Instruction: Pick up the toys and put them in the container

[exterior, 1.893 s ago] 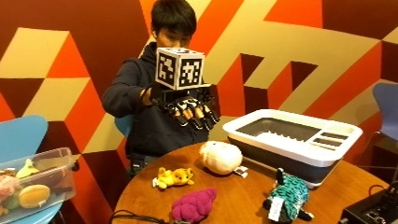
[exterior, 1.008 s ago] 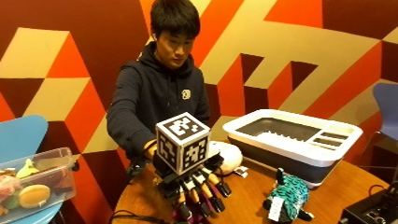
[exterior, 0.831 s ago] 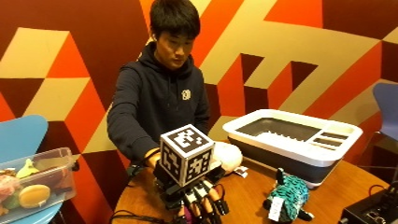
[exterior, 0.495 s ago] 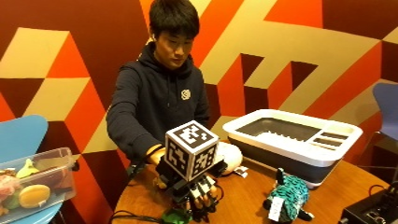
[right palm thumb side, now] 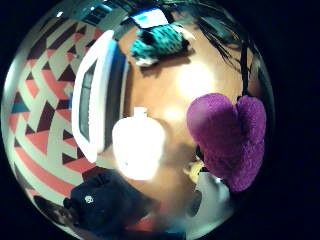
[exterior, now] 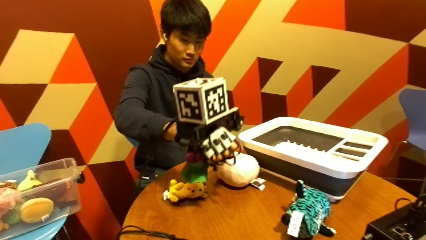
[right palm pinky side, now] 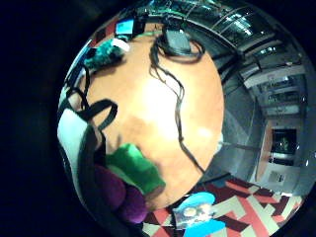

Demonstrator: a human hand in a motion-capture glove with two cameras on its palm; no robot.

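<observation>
My gloved right hand (exterior: pixel 214 141) is raised above the round wooden table (exterior: pixel 233 217) and grips a purple plush toy with a green end (exterior: pixel 195 169), which hangs below the fingers. In the palm views the purple plush toy (right palm thumb side: pixel 230 135) sits close against the palm, its green end (right palm pinky side: pixel 132 169) toward the table. On the table lie a yellow plush (exterior: pixel 183 191), a round cream plush (exterior: pixel 238 170) and a teal striped plush (exterior: pixel 307 214). A clear plastic container (exterior: pixel 40 202) holding several toys stands on a blue chair at the left.
A white and grey bin (exterior: pixel 313 150) takes up the table's back right. A black device (exterior: pixel 399 227) with cables (right palm pinky side: pixel 173 84) lies at the right front edge. A second blue chair (exterior: pixel 413 115) stands at the far right.
The hand came down onto the purple toy on the table, closed around it, and has now lifted it clear of the tabletop, above the yellow plush.
</observation>
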